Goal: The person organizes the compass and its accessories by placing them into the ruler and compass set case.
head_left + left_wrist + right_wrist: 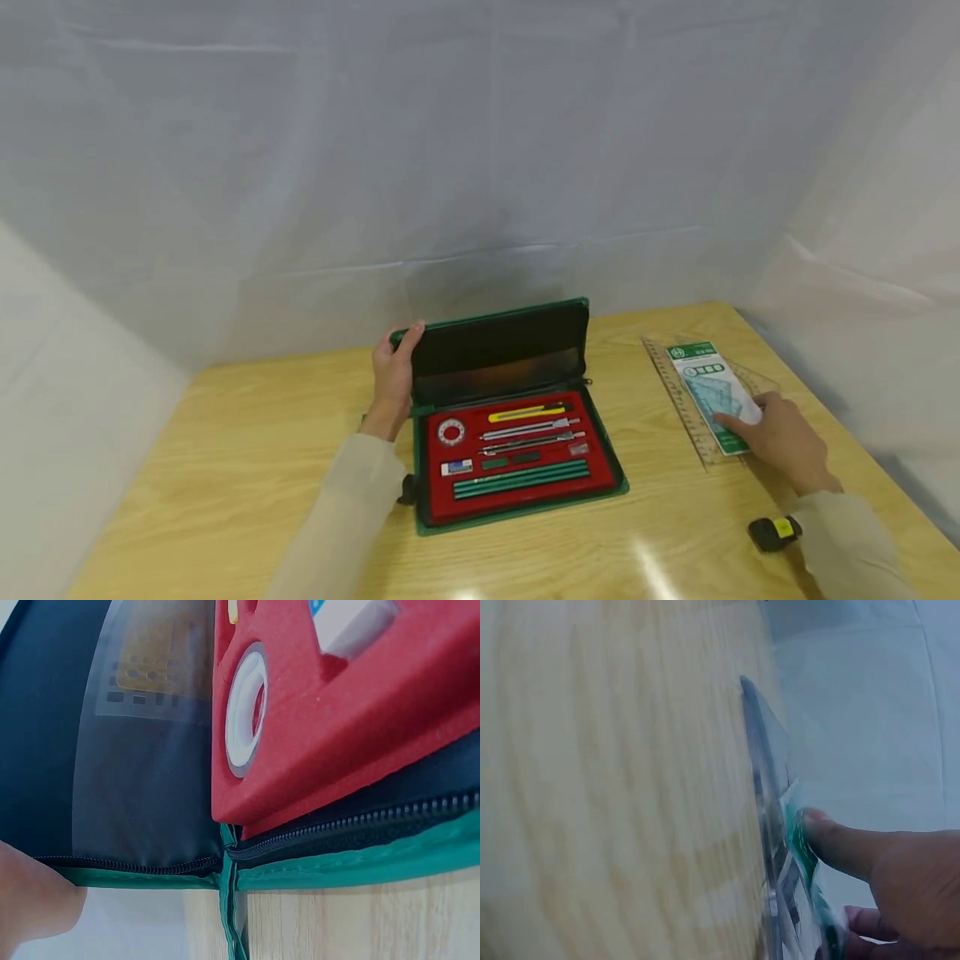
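A green zip case (pixel 517 517) lies unfolded on the table, its dark lid (pixel 498 350) raised. My left hand (pixel 393 379) grips the lid's upper left corner, with the thumb on the inner side. In the red tray (pixel 525 492) sit a yellow utility knife (pixel 528 412), two compasses, a white ring (pixel 451 432), an eraser (pixel 456 467) and green pencils (pixel 525 479). At the right, my right hand (pixel 787 437) pinches a green-and-white packet of set squares (pixel 712 392) by its lower right edge. Clear set squares (pixel 667 375) lie under it; the right wrist view shows the packet (pixel 802 847) edge-on.
The wooden table (pixel 247 467) ends at a pale hanging sheet (pixel 480 167) behind and at the sides. Inside the lid, a clear pocket (pixel 142 772) holds a yellowish stencil (pixel 146 660).
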The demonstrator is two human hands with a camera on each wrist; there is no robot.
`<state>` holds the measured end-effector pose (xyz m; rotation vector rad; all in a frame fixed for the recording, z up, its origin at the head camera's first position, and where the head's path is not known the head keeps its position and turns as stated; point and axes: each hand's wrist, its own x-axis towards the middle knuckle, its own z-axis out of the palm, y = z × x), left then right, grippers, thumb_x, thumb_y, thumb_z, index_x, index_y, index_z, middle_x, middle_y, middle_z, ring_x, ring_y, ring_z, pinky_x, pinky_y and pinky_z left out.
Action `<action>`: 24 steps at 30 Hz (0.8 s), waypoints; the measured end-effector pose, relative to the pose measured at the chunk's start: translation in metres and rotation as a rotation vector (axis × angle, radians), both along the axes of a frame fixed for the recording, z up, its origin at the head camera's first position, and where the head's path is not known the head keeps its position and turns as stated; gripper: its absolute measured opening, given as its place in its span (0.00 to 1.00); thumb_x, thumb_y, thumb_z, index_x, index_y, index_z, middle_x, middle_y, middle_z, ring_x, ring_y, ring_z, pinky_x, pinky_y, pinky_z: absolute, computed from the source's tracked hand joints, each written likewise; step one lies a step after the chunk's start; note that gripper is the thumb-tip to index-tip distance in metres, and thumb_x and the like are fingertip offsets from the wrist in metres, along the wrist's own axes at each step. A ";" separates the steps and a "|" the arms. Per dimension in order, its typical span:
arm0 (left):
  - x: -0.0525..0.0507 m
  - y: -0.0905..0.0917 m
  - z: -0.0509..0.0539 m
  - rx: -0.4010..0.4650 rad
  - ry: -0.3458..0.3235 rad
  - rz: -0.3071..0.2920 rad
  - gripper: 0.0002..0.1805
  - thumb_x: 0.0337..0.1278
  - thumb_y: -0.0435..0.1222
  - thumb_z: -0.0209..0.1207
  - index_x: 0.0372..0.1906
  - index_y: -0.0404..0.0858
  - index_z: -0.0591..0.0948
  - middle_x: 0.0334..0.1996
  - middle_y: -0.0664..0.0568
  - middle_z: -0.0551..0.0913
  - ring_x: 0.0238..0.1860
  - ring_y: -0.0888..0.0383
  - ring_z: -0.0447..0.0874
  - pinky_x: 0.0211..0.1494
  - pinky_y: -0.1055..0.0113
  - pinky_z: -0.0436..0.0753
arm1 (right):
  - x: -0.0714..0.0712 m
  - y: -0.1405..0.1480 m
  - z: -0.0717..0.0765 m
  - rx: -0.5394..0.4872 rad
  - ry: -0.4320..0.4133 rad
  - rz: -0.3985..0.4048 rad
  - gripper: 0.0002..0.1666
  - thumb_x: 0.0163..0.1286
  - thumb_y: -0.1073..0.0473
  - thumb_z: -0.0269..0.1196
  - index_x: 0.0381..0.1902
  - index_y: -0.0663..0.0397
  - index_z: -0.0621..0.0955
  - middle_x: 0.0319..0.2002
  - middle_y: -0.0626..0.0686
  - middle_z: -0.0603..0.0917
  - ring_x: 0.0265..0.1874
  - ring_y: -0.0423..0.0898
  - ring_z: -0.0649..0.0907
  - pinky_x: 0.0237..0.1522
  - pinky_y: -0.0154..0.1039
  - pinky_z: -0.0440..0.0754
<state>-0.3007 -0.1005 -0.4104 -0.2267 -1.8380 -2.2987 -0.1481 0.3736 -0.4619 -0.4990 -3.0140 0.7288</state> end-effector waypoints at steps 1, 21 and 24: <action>0.001 0.000 0.002 -0.003 -0.004 -0.004 0.14 0.66 0.41 0.56 0.28 0.38 0.72 0.21 0.52 0.68 0.25 0.59 0.64 0.32 0.67 0.68 | 0.000 0.001 0.000 -0.010 0.002 -0.004 0.61 0.59 0.26 0.56 0.59 0.83 0.63 0.50 0.79 0.71 0.37 0.62 0.78 0.26 0.47 0.74; -0.005 -0.009 -0.016 -0.053 0.030 0.074 0.19 0.64 0.47 0.58 0.25 0.40 0.70 0.19 0.54 0.62 0.23 0.60 0.59 0.32 0.67 0.64 | -0.005 0.003 -0.006 -0.250 0.238 -0.075 0.40 0.69 0.43 0.59 0.56 0.79 0.71 0.41 0.69 0.80 0.27 0.42 0.78 0.24 0.35 0.75; -0.007 -0.007 -0.016 -0.056 0.023 0.072 0.18 0.64 0.48 0.58 0.26 0.40 0.71 0.20 0.54 0.63 0.23 0.60 0.60 0.32 0.68 0.64 | -0.005 0.005 -0.006 -0.240 0.271 -0.067 0.40 0.69 0.42 0.58 0.57 0.78 0.71 0.45 0.70 0.79 0.27 0.41 0.77 0.24 0.34 0.75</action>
